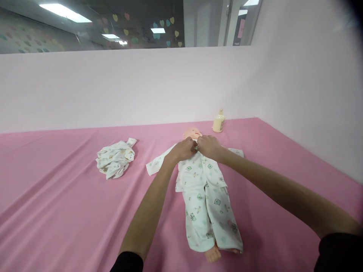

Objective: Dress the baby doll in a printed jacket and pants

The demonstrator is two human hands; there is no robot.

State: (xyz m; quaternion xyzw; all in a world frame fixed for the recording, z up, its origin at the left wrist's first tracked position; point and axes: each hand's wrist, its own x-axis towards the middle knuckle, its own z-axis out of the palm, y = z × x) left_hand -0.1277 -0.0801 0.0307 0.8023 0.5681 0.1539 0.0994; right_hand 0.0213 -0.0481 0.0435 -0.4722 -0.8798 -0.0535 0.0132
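Observation:
A baby doll (192, 133) lies on its back on the pink sheet, head toward the wall and one bare foot showing at the near end. It wears a white printed pajama top (190, 174) and matching pants (198, 215). My left hand (185, 149) and my right hand (209, 147) meet at the top's neckline, just below the doll's head. Both sets of fingers are closed in a pinch on the top's front edges there. Whatever small fastening may sit between the fingertips is hidden. The sleeves stretch out to either side.
A crumpled white printed garment (115, 159) lies to the left on the pink sheet (70, 211). A pale yellow pump bottle (218, 121) stands behind the doll, near the white wall (127, 87). Another wall rises on the right. Above the back wall is a window.

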